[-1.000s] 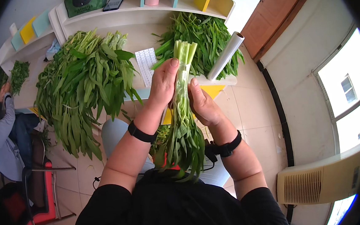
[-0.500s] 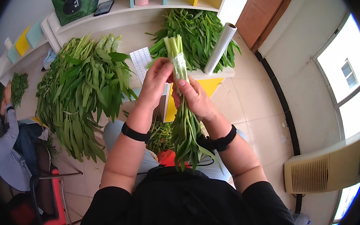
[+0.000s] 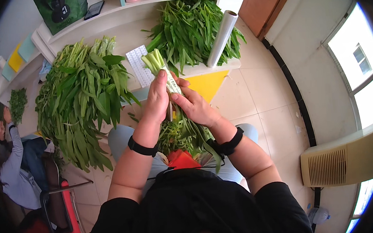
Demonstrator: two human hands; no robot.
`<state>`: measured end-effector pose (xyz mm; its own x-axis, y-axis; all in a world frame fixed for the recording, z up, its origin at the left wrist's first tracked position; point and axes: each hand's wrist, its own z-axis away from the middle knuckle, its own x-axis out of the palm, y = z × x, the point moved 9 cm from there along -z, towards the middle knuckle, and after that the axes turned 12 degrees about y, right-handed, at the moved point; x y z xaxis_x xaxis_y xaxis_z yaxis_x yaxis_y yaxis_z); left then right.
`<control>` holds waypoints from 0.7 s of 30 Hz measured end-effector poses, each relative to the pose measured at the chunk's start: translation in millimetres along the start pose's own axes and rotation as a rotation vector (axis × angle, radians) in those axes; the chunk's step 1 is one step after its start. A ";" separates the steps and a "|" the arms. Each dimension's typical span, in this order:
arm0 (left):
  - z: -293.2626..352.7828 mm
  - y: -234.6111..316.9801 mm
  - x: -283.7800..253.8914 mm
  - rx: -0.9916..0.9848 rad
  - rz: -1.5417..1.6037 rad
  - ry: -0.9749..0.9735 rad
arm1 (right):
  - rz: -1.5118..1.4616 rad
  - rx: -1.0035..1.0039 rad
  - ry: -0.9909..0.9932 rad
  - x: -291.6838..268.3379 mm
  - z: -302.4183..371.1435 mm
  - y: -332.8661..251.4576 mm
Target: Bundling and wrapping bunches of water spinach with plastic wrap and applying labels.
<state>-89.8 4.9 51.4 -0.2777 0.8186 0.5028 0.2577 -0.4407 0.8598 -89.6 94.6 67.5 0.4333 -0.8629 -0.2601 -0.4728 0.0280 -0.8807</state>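
gripping the bunch [image 3: 166,81] of greens upright above the lap, the left hand [image 3: 158,99] closed round its pale stems while the right hand [image 3: 194,107] pinched them from the side, keeping stalks aligned, clear of the loose greens [image 3: 79,94] heaped on the counter [image 3: 131,31].

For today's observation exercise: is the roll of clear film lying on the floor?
No. The roll of clear film lies on the white table, resting across the right-hand pile of greens.

Bundle's middle [image 3: 171,85] behind fingers [image 3: 162,81]
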 end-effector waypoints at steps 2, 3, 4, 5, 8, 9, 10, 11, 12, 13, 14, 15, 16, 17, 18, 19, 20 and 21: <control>5.6 -6.1 5.2 -0.073 0.057 -0.044 | -0.117 0.135 -0.034 1.0 6.9 18.2; 7.1 -6.6 9.5 -0.010 0.069 -0.079 | -0.230 0.261 -0.069 5.0 11.1 28.7; 10.5 -11.6 15.0 0.034 -0.058 -0.119 | -0.274 0.273 -0.034 1.4 12.9 33.7; 15.0 -16.5 18.7 0.077 -0.186 -0.159 | -0.279 0.259 0.007 -3.7 12.9 42.4; 21.6 -27.4 10.3 -0.004 -0.100 -0.126 | -0.204 0.240 -0.060 -2.2 16.6 47.3; 23.8 -34.6 5.0 -0.075 -0.075 -0.084 | -0.159 0.211 -0.096 2.0 20.3 51.9; 23.4 -39.0 0.5 -0.036 0.009 -0.103 | -0.114 0.181 -0.131 6.8 23.9 54.7; 25.3 -44.1 -4.8 -0.044 0.012 -0.090 | -0.117 0.193 -0.140 10.5 27.6 58.2; 25.3 -51.7 -13.8 -0.095 0.022 -0.020 | -0.054 0.151 -0.137 12.3 27.7 56.1; 26.2 -60.1 -22.8 -0.147 0.032 0.050 | 0.007 0.109 -0.133 13.4 27.4 54.8; 27.9 -62.3 -30.0 -0.099 0.040 0.087 | 0.009 0.116 -0.139 12.0 25.9 58.6; 30.8 -65.6 -34.0 -0.104 0.045 0.091 | 0.037 0.044 -0.256 15.8 25.3 57.1; 33.4 -68.8 -45.4 -0.120 0.087 0.157 | 0.063 -0.027 -0.371 19.3 25.7 57.5; 35.1 -71.6 -57.5 -0.136 0.129 0.225 | 0.063 -0.019 -0.373 14.4 18.5 65.4; 35.3 -77.3 -66.7 -0.190 0.199 0.258 | 0.060 0.127 -0.358 7.8 8.7 85.9; 32.6 -76.7 -80.2 -0.166 0.125 0.314 | 0.056 0.269 -0.344 5.6 -2.7 99.8; 31.3 -79.7 -89.5 -0.185 0.148 0.371 | 0.109 0.329 -0.245 -3.2 -18.3 105.6; 30.1 -78.6 -98.1 -0.197 0.176 0.432 | 0.165 0.383 -0.152 -8.0 -35.6 105.2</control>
<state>-55.0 -29.7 -68.1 -0.6139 0.5169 0.5966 0.1672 -0.6536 0.7382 -170.2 86.5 -9.0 0.4973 -0.7478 -0.4398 -0.2397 0.3688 -0.8981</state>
